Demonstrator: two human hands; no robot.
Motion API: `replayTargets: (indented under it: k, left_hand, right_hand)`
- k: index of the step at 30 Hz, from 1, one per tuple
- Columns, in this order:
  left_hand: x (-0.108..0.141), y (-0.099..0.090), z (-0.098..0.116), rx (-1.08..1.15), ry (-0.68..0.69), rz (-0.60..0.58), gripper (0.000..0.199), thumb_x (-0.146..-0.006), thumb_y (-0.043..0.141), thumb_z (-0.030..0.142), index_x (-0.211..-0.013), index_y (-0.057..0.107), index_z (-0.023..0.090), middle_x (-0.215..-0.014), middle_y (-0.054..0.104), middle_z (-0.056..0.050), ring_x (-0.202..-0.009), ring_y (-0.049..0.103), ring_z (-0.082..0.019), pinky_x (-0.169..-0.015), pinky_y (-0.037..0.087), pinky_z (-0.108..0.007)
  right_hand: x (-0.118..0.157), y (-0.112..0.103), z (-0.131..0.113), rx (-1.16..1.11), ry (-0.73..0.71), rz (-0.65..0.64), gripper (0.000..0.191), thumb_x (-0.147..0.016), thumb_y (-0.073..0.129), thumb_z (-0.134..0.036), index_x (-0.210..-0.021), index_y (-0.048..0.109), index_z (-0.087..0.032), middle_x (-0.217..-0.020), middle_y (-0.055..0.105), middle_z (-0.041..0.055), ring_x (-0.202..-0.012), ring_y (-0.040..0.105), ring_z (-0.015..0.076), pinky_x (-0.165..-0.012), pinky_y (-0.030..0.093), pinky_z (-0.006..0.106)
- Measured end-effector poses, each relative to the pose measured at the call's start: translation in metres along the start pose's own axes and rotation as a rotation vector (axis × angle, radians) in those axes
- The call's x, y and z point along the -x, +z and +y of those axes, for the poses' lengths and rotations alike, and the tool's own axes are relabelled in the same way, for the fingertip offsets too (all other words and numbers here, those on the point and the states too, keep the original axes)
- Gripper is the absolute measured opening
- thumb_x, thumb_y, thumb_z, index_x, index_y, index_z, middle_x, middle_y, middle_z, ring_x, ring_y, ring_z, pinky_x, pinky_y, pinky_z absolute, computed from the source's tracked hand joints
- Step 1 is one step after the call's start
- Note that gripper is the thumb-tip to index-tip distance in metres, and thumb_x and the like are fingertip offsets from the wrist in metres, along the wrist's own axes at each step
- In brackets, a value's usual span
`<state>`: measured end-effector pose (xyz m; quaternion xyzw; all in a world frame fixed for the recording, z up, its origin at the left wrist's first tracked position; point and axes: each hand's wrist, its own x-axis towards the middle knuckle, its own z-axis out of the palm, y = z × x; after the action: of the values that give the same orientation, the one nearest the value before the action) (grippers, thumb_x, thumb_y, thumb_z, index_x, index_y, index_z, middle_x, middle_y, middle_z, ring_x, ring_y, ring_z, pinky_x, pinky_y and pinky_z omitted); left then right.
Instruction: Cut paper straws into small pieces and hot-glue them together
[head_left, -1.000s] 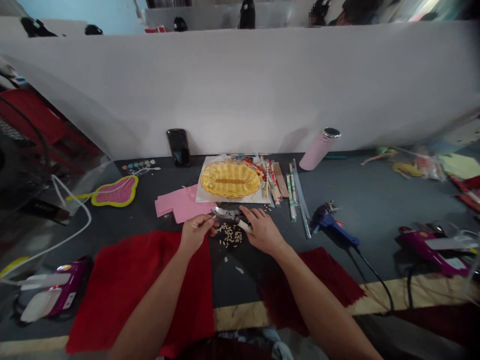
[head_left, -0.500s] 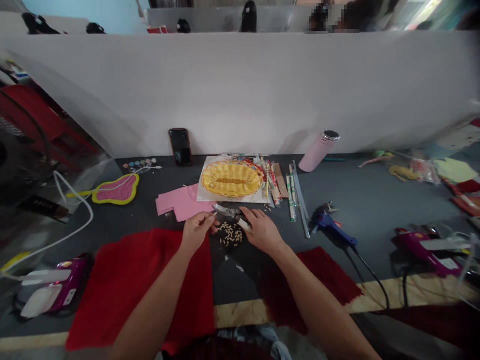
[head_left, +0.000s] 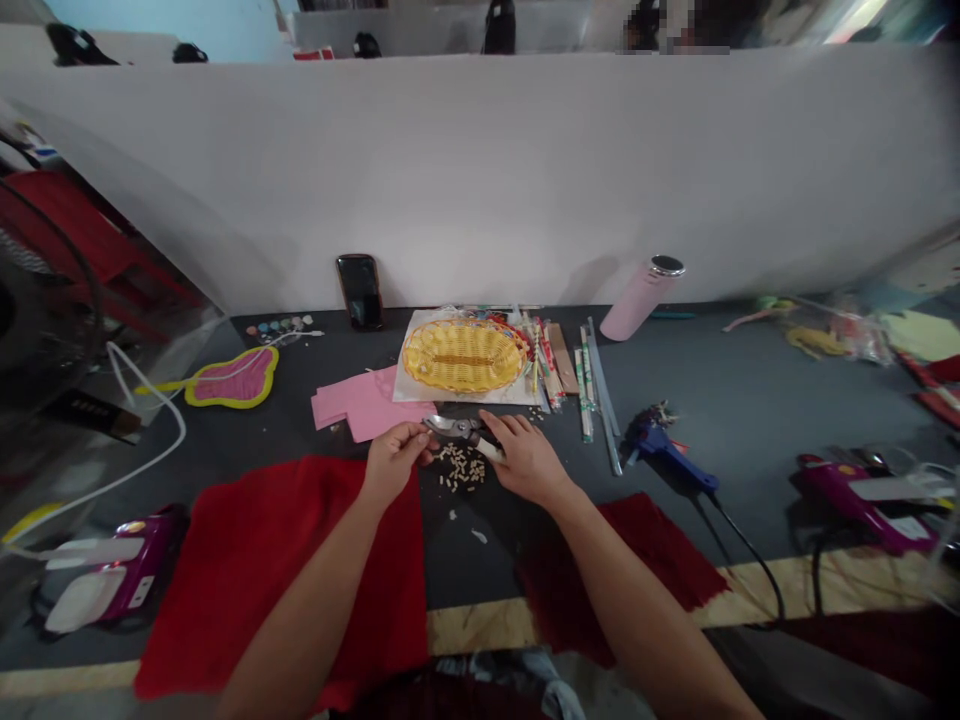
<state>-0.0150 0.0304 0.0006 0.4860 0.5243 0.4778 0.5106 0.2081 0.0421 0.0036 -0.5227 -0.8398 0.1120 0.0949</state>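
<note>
My right hand (head_left: pixel 529 460) is wrapped round the white-handled pruning shears (head_left: pixel 454 428), whose blades point left. Closed in a pinch, my left hand (head_left: pixel 396 460) is at the tips of those blades. A short end of a thin pale stick seems to be in its fingers, mostly hidden. Below the shears, between both hands, lies a loose pile of small pale cut pieces (head_left: pixel 461 468) on the dark table (head_left: pixel 480 575). Right behind the shears are pink sheets (head_left: pixel 367 405) and a yellow woven basket (head_left: pixel 465 358).
Red cloth (head_left: pixel 292 560) lies under my left forearm, darker red cloth (head_left: pixel 660 550) by my right. A blue glue gun (head_left: pixel 671 450), wrapped sticks (head_left: pixel 585 385), a pink bottle (head_left: pixel 643 300) and a phone (head_left: pixel 361 291) are around. Purple power strips (head_left: pixel 142 565) sit at both sides.
The pale stick end showing at my left fingertips half a second ago is now barely visible beside the blades. Both hands stay nearly in place; the view shifts slightly.
</note>
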Motion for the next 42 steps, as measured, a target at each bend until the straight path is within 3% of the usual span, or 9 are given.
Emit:
replayTargets:
  k: [17,24,28,34,42]
  left_hand:
    - [0.004,-0.003,0.002,0.058,0.014,-0.067,0.026,-0.079,0.059,0.039,-0.076,0.059,0.014,-0.063,0.064,-0.002,-0.042,0.051,-0.008,-0.043,0.037,-0.021]
    - [0.002,0.003,-0.006,0.071,0.065,0.004,0.022,-0.08,0.059,0.035,-0.085,0.061,0.014,-0.071,0.067,-0.002,-0.048,0.052,-0.007,-0.049,0.04,-0.02]
    - [0.002,0.005,-0.005,0.053,0.047,0.037,0.023,-0.075,0.064,0.035,-0.081,0.062,0.013,-0.071,0.068,-0.002,-0.047,0.051,-0.007,-0.049,0.042,-0.02]
    - [0.002,0.003,-0.005,0.111,0.006,-0.008,0.023,-0.074,0.064,0.036,-0.076,0.063,0.013,-0.067,0.068,-0.004,-0.043,0.051,-0.008,-0.042,0.041,-0.02]
    - [0.003,0.001,-0.002,0.112,-0.006,-0.031,0.022,-0.074,0.065,0.035,-0.074,0.063,0.012,-0.064,0.067,-0.003,-0.041,0.051,-0.007,-0.042,0.04,-0.02]
  right_hand:
    - [0.0,-0.004,-0.003,-0.054,-0.041,0.017,0.056,-0.08,0.05,-0.023,-0.135,0.038,-0.018,-0.113,0.058,0.0103,-0.105,0.049,0.0228,-0.09,0.039,0.034]
    - [0.0,0.002,-0.003,-0.03,0.006,0.057,0.058,-0.077,0.052,-0.022,-0.134,0.039,-0.018,-0.11,0.058,0.0101,-0.103,0.05,0.0231,-0.09,0.038,0.034]
    - [-0.001,0.002,-0.001,-0.022,-0.019,0.073,0.061,-0.078,0.053,-0.023,-0.136,0.036,-0.018,-0.113,0.057,0.0103,-0.105,0.048,0.0242,-0.09,0.036,0.035]
    - [0.0,0.0,0.004,-0.032,-0.051,0.048,0.06,-0.081,0.051,-0.027,-0.138,0.034,-0.02,-0.119,0.055,0.011,-0.108,0.045,0.0255,-0.089,0.035,0.037]
    - [-0.001,-0.001,0.004,-0.097,-0.081,0.044,0.057,-0.08,0.052,-0.024,-0.135,0.038,-0.017,-0.114,0.057,0.0106,-0.105,0.048,0.0239,-0.091,0.037,0.036]
